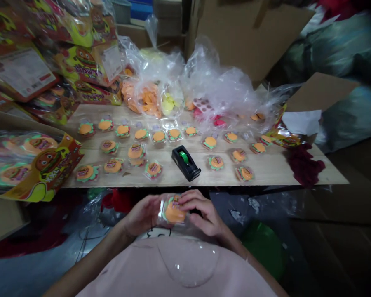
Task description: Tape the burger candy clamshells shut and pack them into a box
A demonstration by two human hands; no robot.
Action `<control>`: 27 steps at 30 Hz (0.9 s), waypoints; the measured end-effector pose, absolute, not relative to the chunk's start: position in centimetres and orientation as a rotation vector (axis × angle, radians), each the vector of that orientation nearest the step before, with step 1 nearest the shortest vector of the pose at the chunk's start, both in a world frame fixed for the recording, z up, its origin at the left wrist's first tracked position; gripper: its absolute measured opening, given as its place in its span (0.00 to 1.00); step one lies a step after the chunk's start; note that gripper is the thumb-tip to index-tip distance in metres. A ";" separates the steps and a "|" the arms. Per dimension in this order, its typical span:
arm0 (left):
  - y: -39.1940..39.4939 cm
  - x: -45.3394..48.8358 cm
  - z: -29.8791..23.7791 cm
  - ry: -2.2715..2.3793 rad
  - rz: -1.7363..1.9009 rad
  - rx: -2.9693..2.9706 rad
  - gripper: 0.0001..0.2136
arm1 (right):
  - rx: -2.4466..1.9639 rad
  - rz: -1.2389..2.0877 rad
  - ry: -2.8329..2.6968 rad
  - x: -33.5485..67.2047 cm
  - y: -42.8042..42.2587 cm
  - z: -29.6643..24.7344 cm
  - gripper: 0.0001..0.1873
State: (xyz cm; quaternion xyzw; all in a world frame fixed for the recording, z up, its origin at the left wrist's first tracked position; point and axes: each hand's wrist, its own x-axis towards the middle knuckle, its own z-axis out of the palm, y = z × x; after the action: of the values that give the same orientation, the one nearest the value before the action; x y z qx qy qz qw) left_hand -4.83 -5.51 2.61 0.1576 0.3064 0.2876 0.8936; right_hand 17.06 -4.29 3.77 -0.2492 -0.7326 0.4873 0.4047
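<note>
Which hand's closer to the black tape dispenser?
Right. The right hand is on the near side of the tape dispenser, slightly to its right; the left hand is also on the near side, but farther off to its left.

From where I stand, this seems to me a packing workshop: on the pale wooden table (272, 173) there lie many little clear burger packs (215, 162), on both sides of a tape dispenser (186, 163) — and behind are plastic bags (219, 82) with loose orange pieces (150, 101), piled printed boxes (86, 64) and a large cardboard carton (231, 41).
</note>
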 end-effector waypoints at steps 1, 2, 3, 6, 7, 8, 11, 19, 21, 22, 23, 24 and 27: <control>-5.6 -4.6 2.5 0.637 0.612 0.318 0.20 | -0.618 1.179 -1.905 16.9 -4.6 3.6 0.11; -5.6 -4.4 2.5 0.675 0.634 0.328 0.18 | -0.618 1.133 -1.942 16.8 -4.9 3.2 0.08; -5.7 -4.0 2.5 0.739 0.663 0.350 0.16 | -0.651 1.099 -1.946 16.7 -5.1 2.8 0.06; -5.9 -3.2 2.4 0.922 0.785 0.390 0.12 | -0.928 1.092 -1.723 16.8 -5.4 1.3 0.08; -5.9 -3.0 2.3 0.947 0.817 0.390 0.13 | -1.030 1.139 -1.593 17.0 -5.4 0.8 0.11; -5.9 -2.8 2.3 0.953 0.836 0.392 0.14 | -1.105 1.224 -1.463 17.2 -5.4 0.3 0.14; -5.8 -2.6 2.1 0.940 0.846 0.438 0.15 | -1.161 1.589 -1.168 17.5 -5.3 -0.5 0.15; -5.9 -2.3 1.8 0.966 0.841 0.551 0.16 | -1.185 1.702 -0.971 16.7 -4.8 -0.1 0.16; -5.9 -2.3 1.7 0.979 0.820 0.593 0.16 | -1.187 1.644 -1.029 16.7 -4.8 0.3 0.16; -5.9 -2.4 1.7 0.988 0.810 0.619 0.16 | -1.187 1.626 -1.059 16.7 -4.8 0.4 0.16; -5.9 -2.4 1.6 1.000 0.802 0.646 0.15 | -1.188 1.614 -1.082 16.8 -4.8 0.5 0.16; -5.9 -2.5 1.5 1.012 0.799 0.673 0.15 | -1.188 1.608 -1.095 16.8 -4.8 0.4 0.16; -5.9 -2.4 1.3 1.046 0.823 0.740 0.16 | -1.176 1.622 -1.060 16.7 -4.6 0.2 0.16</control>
State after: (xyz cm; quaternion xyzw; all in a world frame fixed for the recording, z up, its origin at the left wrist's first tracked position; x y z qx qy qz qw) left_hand -2.37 -5.86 1.28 0.3351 0.4738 0.3727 0.7241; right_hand 16.70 -4.56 0.16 -0.4701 -0.4235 0.6483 0.4235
